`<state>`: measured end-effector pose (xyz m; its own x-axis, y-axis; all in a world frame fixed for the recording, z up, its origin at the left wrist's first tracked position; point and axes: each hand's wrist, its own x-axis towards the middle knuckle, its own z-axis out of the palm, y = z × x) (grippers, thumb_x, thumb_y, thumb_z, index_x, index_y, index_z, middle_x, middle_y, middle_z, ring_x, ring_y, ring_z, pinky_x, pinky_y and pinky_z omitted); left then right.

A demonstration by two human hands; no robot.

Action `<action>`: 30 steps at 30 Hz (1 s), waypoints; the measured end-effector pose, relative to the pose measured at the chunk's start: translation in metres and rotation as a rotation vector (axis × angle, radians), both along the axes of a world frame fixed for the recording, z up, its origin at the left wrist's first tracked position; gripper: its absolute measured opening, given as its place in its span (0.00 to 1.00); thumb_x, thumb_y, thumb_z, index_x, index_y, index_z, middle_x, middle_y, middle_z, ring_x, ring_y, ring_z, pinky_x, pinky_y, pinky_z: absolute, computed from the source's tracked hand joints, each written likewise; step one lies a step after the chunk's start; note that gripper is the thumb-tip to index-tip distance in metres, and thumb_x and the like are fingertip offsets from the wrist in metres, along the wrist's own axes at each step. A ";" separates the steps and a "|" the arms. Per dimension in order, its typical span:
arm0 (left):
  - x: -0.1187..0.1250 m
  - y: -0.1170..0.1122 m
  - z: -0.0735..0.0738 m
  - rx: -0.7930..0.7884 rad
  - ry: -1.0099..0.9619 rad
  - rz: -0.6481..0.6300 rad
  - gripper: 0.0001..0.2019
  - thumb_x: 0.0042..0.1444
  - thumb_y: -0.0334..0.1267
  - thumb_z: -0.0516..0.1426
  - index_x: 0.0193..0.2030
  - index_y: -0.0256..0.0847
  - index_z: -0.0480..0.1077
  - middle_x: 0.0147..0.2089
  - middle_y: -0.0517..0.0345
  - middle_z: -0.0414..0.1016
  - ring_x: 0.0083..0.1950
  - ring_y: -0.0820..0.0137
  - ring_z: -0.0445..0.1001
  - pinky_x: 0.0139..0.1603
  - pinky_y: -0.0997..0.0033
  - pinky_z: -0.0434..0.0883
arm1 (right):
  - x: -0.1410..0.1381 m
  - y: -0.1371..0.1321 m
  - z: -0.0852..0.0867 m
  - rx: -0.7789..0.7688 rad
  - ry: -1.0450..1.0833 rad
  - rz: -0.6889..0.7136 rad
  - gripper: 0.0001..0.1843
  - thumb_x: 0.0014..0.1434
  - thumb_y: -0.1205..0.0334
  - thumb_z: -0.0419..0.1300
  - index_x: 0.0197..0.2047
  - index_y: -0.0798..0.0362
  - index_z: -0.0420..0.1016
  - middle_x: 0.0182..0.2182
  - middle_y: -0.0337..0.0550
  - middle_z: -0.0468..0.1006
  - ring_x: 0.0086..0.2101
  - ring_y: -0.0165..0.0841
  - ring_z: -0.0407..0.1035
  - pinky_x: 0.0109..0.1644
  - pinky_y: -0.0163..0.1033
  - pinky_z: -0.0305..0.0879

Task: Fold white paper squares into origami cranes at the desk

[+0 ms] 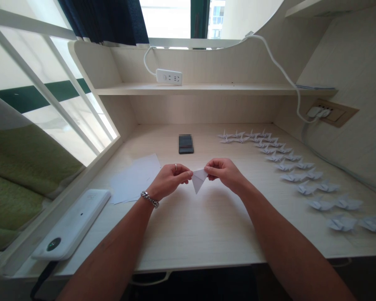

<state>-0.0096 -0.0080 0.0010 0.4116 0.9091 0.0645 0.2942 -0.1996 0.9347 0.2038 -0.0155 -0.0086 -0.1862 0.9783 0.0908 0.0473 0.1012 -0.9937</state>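
A small folded piece of white paper (199,179) is held up over the desk, its pointed end facing down toward me. My left hand (172,179), with a ring and a chain bracelet, pinches its left corner. The right corner is between the thumb and fingers of my right hand (223,172). Loose white paper sheets (134,177) lie on the desk just left of my left hand. To the right stand several folded paper cranes (294,177) in rows, reaching from the back of the desk to its front right.
A dark phone (186,144) lies beyond my hands. At the left edge rests a white power bank-like device (73,223) with a black cable. A white power strip (169,77) sits on the shelf (207,89). At right, a cable (278,67) runs to a wall socket (334,112).
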 end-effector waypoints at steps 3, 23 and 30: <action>0.004 0.001 -0.005 0.032 0.020 0.027 0.13 0.52 0.45 0.58 0.31 0.35 0.75 0.27 0.54 0.75 0.29 0.70 0.70 0.31 0.71 0.67 | -0.004 -0.001 -0.002 0.028 -0.068 0.050 0.11 0.50 0.56 0.63 0.29 0.57 0.74 0.21 0.40 0.74 0.23 0.29 0.67 0.30 0.36 0.64; -0.008 0.004 0.002 -0.145 -0.325 0.297 0.13 0.39 0.42 0.67 0.26 0.33 0.75 0.26 0.56 0.73 0.28 0.72 0.69 0.33 0.69 0.67 | 0.008 -0.002 0.007 -0.016 -0.021 0.026 0.08 0.49 0.60 0.62 0.28 0.57 0.75 0.26 0.44 0.78 0.26 0.31 0.71 0.33 0.37 0.67; 0.002 -0.001 0.000 -0.179 -0.289 0.185 0.14 0.42 0.44 0.66 0.27 0.33 0.75 0.25 0.54 0.74 0.28 0.71 0.71 0.34 0.67 0.68 | -0.016 -0.001 -0.006 -0.052 0.055 0.038 0.15 0.49 0.51 0.66 0.30 0.55 0.73 0.25 0.41 0.76 0.27 0.30 0.72 0.30 0.35 0.67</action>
